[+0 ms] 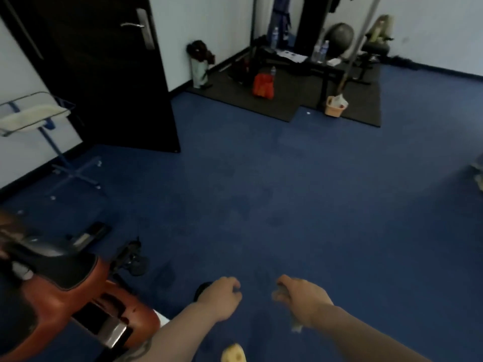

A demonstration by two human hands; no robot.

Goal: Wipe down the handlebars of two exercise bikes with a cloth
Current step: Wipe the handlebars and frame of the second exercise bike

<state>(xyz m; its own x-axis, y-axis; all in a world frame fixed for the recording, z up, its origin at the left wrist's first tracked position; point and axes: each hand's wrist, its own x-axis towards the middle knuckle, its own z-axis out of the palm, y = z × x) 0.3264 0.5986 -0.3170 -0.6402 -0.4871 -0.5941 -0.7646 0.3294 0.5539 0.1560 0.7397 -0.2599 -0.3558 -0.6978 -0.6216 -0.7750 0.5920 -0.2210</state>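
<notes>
My left hand [222, 296] hangs low over the blue carpet with its fingers curled into a fist; whether it holds anything is unclear. My right hand [300, 296] is closed on a small grey cloth [296, 326], whose end dangles below the wrist. An orange and black exercise bike [65, 291] stands at the lower left, its saddle and body in view; its handlebars are out of frame. No second bike is visible.
A dark door [104, 74] stands open at the upper left beside a blue-legged stand [34, 116]. At the far wall lie black mats [287, 100] with a weight bench, bottles, an orange bag [264, 86] and a small basket [334, 105]. Blue carpet fills the middle.
</notes>
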